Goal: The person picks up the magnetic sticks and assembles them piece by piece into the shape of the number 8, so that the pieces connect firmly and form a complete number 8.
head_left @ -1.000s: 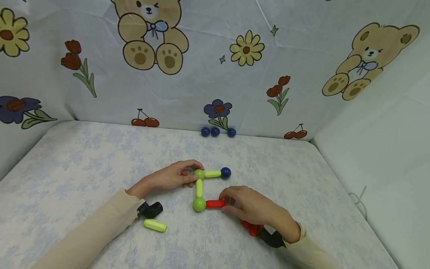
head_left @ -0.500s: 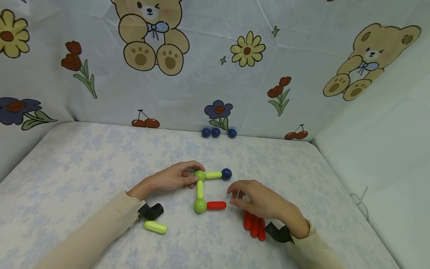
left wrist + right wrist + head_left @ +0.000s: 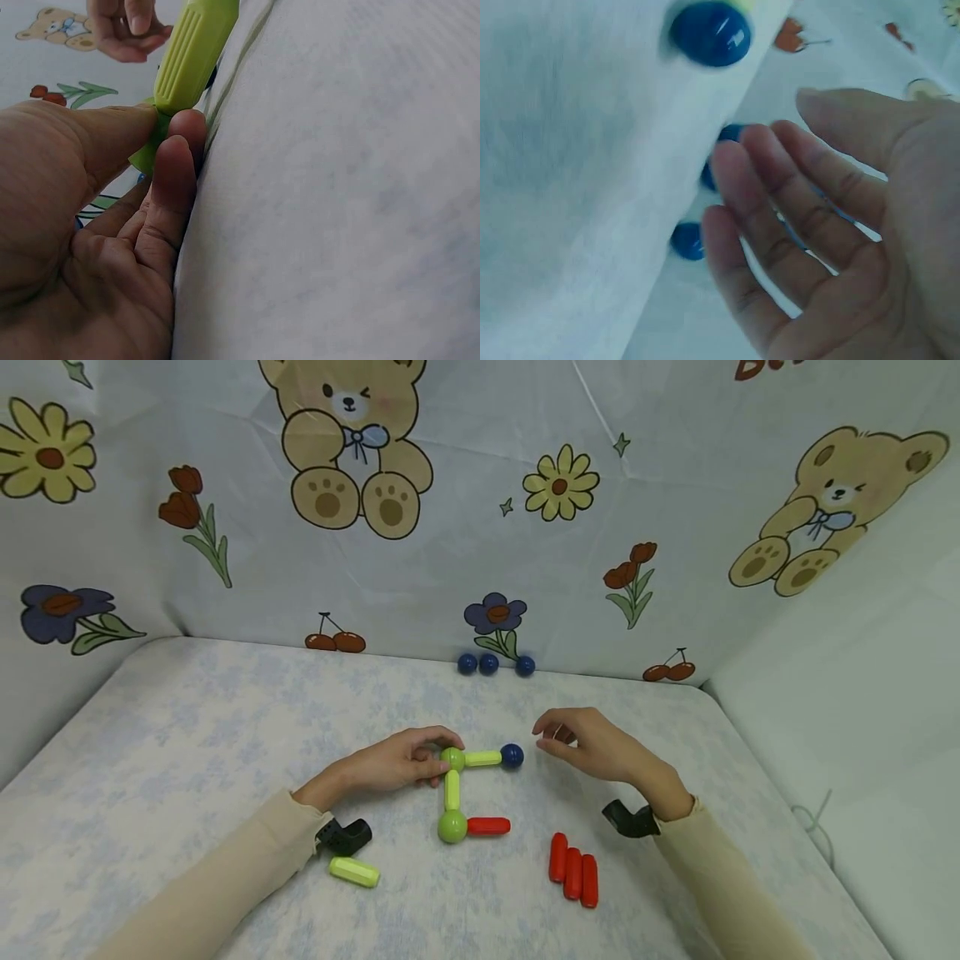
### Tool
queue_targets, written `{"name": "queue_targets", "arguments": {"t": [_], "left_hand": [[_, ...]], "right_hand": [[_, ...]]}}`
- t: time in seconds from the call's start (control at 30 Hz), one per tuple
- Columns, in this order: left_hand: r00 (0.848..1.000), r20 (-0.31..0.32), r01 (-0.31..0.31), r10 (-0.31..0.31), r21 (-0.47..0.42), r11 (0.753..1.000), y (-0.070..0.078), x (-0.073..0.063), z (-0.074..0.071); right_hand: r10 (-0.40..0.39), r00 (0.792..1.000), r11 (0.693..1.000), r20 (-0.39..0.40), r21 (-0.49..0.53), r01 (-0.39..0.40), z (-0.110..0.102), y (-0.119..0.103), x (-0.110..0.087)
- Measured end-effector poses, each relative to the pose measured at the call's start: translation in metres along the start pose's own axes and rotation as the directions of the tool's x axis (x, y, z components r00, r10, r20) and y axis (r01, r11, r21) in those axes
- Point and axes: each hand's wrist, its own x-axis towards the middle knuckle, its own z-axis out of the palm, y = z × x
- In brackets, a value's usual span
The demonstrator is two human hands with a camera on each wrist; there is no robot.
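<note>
With thumb and fingers, my left hand (image 3: 405, 760) pinches the upper green ball (image 3: 453, 758) of a joined shape lying on the table. From that ball a yellow-green stick (image 3: 482, 759) runs right to a blue ball (image 3: 512, 756). Another yellow-green stick (image 3: 452, 791) leads down to a larger green ball (image 3: 452, 827), which a red stick (image 3: 488, 826) joins on the right. My right hand (image 3: 600, 745) hovers to the right of the blue ball, holding nothing. Its fingers are loosely bent and apart in the right wrist view.
Several blue balls (image 3: 488, 664) sit along the table's back edge by the patterned cloth (image 3: 450, 560). Three loose red sticks (image 3: 573, 872) lie side by side at the front right. A loose yellow-green stick (image 3: 355, 872) lies near the left sleeve (image 3: 217, 868).
My right hand has let go of the red stick and moved up and to the right, past the loose red sticks. The left hand keeps its hold on the green ball.
</note>
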Motion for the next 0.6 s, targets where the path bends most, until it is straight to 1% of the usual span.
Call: {"name": "queue_targets", "arguments": {"t": [0.1,0.2,0.4,0.47,0.6], "left_hand": [[1.000,0.000,0.002,-0.002,-0.001,1.000,-0.002,0.000,0.001],[1.000,0.004,0.004,-0.004,-0.001,1.000,-0.002,0.000,0.000],[1.000,-0.008,0.003,-0.002,0.003,1.000,-0.001,-0.001,-0.003],[1.000,-0.008,0.000,0.000,0.000,1.000,-0.001,0.000,-0.003],[1.000,0.000,-0.002,0.002,-0.012,1.000,0.001,0.000,-0.002]], "right_hand": [[0.005,1.000,1.000,-0.021,-0.019,-0.005,-0.003,0.010,0.017],[0.029,0.999,0.999,-0.041,-0.025,-0.031,-0.005,0.019,0.034],[0.120,0.989,0.990,-0.090,-0.062,-0.126,-0.010,0.030,0.070],[0.156,0.984,0.982,-0.091,-0.093,-0.165,-0.009,0.033,0.080],[0.226,0.973,0.960,-0.055,-0.155,-0.232,-0.002,0.038,0.093]]}}
